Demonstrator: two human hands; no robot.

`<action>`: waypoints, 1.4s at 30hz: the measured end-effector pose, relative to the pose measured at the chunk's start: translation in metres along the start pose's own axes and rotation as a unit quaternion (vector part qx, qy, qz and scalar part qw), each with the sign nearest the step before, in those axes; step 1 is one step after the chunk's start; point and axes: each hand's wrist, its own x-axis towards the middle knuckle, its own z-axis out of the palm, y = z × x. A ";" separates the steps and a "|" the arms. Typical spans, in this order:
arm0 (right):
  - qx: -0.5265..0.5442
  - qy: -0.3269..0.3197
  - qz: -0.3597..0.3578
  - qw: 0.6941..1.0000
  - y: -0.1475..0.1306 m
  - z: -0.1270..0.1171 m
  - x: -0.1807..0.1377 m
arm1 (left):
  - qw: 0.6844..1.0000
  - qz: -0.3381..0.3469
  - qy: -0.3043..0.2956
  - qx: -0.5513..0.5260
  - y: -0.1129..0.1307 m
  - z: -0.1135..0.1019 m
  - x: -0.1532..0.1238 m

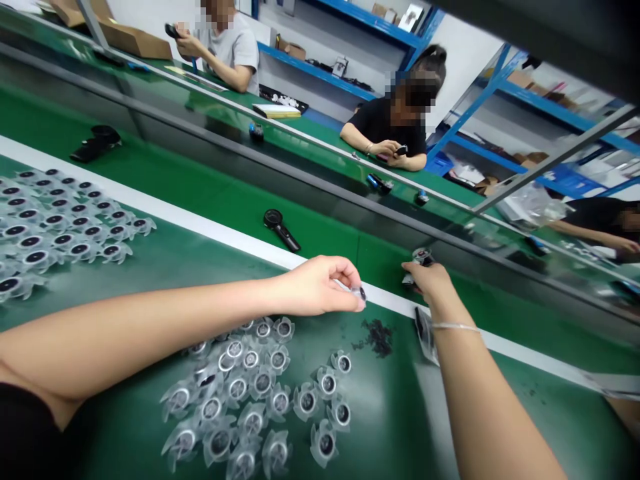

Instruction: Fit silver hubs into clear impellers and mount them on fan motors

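My left hand (pixel 325 287) reaches across the bench, thumb and fingers pinched on a small clear fan blade (pixel 362 293) with a dark centre. Most of that blade is hidden by the fingers. Farther right, my right hand (pixel 434 283) is closed around a handheld fan part (pixel 421 256) over the green belt. Its round silver-and-black end shows past the fingers, and the rest is covered. Below my left forearm lie several clear fan blades (pixel 251 420) with ring-shaped hubs facing up. A pile of tiny black pieces (pixel 379 337) sits between my two arms.
More fan blades (pixel 60 220), dark centres up, stand in rows at left. On the green belt (pixel 215 193) lie a black handheld fan (pixel 281 230) and another dark one (pixel 97 143). A clear-wrapped item (pixel 426 333) lies beside my right wrist. Co-workers sit beyond the metal rail (pixel 300 175).
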 end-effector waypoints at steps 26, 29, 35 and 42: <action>0.065 -0.086 -0.278 0.955 0.017 0.002 -0.189 | 0.980 0.186 0.071 0.010 0.002 0.015 -0.014; 0.000 -0.068 -0.261 0.963 0.020 0.003 -0.189 | 0.968 0.226 0.080 0.075 0.004 0.013 -0.016; -0.119 0.001 -0.283 0.952 0.023 0.010 -0.190 | 0.993 0.080 0.083 -0.013 0.005 0.015 -0.017; -0.173 0.028 -0.337 0.925 0.020 0.012 -0.188 | 0.992 -0.066 0.055 -0.093 0.006 0.008 -0.010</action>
